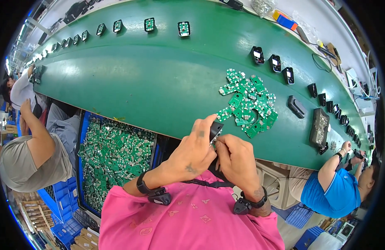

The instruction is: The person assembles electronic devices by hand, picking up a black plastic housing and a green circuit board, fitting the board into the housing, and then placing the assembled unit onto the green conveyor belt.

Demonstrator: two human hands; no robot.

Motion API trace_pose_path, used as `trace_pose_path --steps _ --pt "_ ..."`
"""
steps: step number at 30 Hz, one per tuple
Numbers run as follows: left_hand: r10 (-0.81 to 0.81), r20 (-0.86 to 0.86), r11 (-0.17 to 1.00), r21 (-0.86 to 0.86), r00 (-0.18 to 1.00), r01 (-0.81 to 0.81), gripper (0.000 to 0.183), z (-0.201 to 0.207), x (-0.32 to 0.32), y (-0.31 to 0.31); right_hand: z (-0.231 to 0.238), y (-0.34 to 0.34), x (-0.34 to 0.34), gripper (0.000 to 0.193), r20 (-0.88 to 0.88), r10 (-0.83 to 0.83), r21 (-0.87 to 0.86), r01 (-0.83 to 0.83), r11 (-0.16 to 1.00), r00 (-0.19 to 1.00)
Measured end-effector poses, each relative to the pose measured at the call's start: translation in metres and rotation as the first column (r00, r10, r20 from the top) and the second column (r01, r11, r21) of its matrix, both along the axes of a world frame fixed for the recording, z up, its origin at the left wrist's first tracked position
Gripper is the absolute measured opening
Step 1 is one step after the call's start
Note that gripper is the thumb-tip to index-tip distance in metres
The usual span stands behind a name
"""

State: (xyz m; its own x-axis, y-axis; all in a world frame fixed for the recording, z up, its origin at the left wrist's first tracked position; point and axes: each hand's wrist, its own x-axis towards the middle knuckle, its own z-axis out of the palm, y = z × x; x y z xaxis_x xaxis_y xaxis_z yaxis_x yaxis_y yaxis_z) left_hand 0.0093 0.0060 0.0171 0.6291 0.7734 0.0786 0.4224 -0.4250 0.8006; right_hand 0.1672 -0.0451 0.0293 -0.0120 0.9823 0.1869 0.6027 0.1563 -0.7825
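My left hand (193, 146) is wrapped round a small black plastic casing (216, 129), held tilted in front of my body at the table's near edge. Close against the casing's lower end, my right hand (237, 157) has thumb and fingers pinched together. A bit of green shows between the two hands, but what the right fingertips grip is hidden. Just beyond the casing lies a loose heap of green circuit boards (246, 104) on the green tabletop (159, 87).
A blue crate (82, 166) full of circuit boards stands at my left. Black casings with boards (183, 28) line the far side; more casings (276, 63) run along the right. A dark tray of small metal parts (319, 127) lies at right. People sit on both sides.
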Motion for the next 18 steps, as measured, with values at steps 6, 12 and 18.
trace_pose_path --steps 6,12,18 --pt "0.103 0.361 0.783 -0.604 0.927 0.148 0.061 0.002 -0.006 0.006 0.002 -0.009 0.016 0.012 -0.227 -0.206 -0.253 0.147 0.956 0.952" --pt "0.076 0.487 0.776 -0.576 0.87 0.255 0.062 -0.007 0.002 0.008 -0.009 -0.02 0.017 0.012 -0.435 -0.213 -0.212 0.13 0.969 0.875" --pt "-0.041 0.457 0.868 -0.423 0.888 0.258 0.077 -0.012 0.005 0.012 -0.018 -0.022 0.009 0.008 -0.722 -0.211 -0.239 0.048 0.97 0.659"
